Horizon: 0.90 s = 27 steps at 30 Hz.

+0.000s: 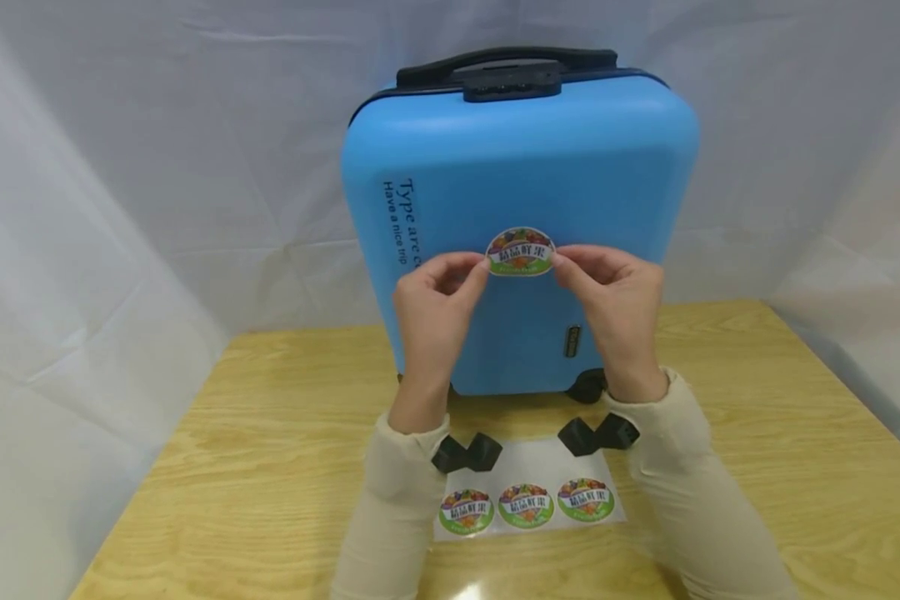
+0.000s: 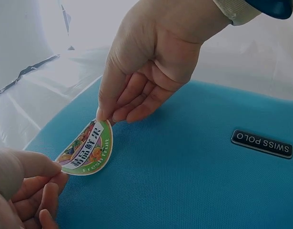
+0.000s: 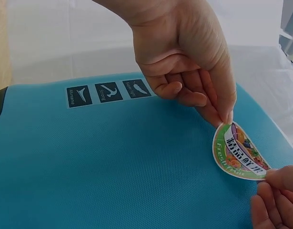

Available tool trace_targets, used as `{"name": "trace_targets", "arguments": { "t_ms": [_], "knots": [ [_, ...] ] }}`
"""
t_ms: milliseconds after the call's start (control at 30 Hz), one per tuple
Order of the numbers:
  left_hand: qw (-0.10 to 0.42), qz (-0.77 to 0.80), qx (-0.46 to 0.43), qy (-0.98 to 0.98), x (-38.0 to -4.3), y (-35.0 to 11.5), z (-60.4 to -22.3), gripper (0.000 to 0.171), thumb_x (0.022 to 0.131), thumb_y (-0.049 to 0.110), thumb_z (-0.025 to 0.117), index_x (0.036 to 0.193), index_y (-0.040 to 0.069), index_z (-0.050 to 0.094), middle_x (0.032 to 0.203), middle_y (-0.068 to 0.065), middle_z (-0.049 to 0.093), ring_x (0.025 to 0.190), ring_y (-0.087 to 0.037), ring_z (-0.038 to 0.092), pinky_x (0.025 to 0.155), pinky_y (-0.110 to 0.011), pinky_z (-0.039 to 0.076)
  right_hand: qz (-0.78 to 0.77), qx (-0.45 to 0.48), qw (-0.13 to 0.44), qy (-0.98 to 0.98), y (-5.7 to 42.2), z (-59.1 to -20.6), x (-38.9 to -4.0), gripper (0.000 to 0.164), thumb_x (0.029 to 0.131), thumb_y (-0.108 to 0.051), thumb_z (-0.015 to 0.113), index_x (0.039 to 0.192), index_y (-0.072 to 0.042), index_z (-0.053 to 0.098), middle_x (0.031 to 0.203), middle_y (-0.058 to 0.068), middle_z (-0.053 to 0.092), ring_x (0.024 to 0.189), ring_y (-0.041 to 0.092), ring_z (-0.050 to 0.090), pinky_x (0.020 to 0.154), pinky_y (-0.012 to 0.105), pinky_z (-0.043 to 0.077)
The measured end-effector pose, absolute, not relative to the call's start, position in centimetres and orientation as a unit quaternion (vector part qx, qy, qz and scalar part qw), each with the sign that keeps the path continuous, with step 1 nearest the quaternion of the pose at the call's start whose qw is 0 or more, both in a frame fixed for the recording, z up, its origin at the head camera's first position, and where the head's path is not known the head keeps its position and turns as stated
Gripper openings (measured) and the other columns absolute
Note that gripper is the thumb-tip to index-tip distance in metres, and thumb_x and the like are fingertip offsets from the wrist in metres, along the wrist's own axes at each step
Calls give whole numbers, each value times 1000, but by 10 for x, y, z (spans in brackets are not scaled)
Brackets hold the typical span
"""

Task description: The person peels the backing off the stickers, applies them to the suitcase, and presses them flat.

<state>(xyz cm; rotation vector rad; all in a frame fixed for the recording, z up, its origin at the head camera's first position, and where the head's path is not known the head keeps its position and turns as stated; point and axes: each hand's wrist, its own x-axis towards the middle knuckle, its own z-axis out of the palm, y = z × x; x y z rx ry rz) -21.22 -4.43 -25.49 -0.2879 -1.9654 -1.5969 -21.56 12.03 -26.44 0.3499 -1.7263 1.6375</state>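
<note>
An oval fruit sticker (image 1: 521, 252), green along its lower edge with fruit pictures, is stretched between both hands in front of a blue suitcase (image 1: 525, 183). My left hand (image 1: 438, 304) pinches its left end between thumb and index finger. The right end is pinched the same way by my right hand (image 1: 618, 304). In the left wrist view the sticker (image 2: 89, 149) bows slightly, close over the suitcase's textured face. The right wrist view shows the sticker (image 3: 240, 152) with both thumbs at its ends.
A backing sheet (image 1: 528, 458) with three more fruit stickers lies on the wooden table (image 1: 270, 467), below the wrists. The suitcase stands upright behind it, black handle (image 1: 506, 58) on top and a wheel (image 1: 587, 386) at the bottom. White sheeting (image 1: 195, 167) hangs around the table.
</note>
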Motion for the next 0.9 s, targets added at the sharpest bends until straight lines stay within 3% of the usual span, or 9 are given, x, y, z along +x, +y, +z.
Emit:
{"name": "trace_targets", "arguments": {
  "t_ms": [900],
  "knots": [
    [339, -566, -123, -742, -213, -43, -253, 15, 85, 19, 71, 88, 5, 74, 83, -4, 72, 62, -9, 60, 56, -26, 51, 622, 141, 377, -671, 118, -263, -214, 15, 82, -14, 74, 87, 0, 75, 72, -4, 70, 65, 12, 65, 65, 24, 53]
  ]
}}
